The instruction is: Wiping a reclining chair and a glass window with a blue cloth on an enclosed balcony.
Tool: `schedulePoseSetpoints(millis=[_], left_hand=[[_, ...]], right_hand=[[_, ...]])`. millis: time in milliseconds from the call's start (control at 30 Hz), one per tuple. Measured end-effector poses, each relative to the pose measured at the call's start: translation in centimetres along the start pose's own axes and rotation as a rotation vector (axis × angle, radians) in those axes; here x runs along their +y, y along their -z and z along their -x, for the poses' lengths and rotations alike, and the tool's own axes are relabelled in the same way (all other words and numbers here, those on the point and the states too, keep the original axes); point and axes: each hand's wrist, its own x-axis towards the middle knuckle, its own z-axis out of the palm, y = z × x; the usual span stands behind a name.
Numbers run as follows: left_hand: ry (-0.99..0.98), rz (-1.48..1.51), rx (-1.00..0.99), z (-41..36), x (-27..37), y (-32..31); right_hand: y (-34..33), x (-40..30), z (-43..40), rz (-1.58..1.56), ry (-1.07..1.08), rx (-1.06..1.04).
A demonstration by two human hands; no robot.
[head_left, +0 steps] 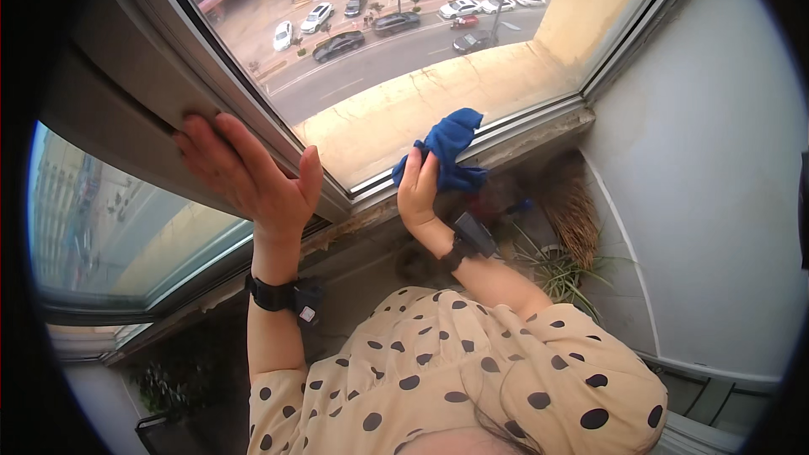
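Note:
A blue cloth (pixel 456 145) is held in my right hand (pixel 418 186), bunched at the lower edge of the window pane (pixel 379 101), by the metal bottom rail of the frame. Part of the cloth lies over that rail, and its far end sticks up in front of the glass. My left hand (pixel 249 170) is raised with its fingers spread, flat against or just in front of the wide upright window frame (pixel 158 76); contact is hard to tell. Nothing is seen in it. Both wrists wear black straps with small dark devices.
A worn sill (pixel 524 145) runs under the window. Below it at right are a straw broom (pixel 572 221) and a spider-like green plant (pixel 562 278). A pale wall (pixel 708 158) stands at right. Another leafy plant (pixel 170 385) is at lower left. Outside lie a ledge and a street with cars.

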Motion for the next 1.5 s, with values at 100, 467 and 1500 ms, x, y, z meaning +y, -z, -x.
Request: schedulePoseSetpoints(millis=[100, 467, 1500], left_hand=[[0.027, 0.004, -0.024, 0.2, -0.2, 0.3], [0.013, -0.023, 0.041, 0.3, -0.5, 0.1], [0.054, -0.046, -0.043, 0.9, -0.4, 0.3]], right_hand=[[0.3, -3.5, 3.3, 0.047, 0.184, -0.208], [13.3, 6.3, -13.8, 0.470, -0.066, 0.044], [13.7, 2.8, -10.1, 0.518, 0.313, -0.366]])
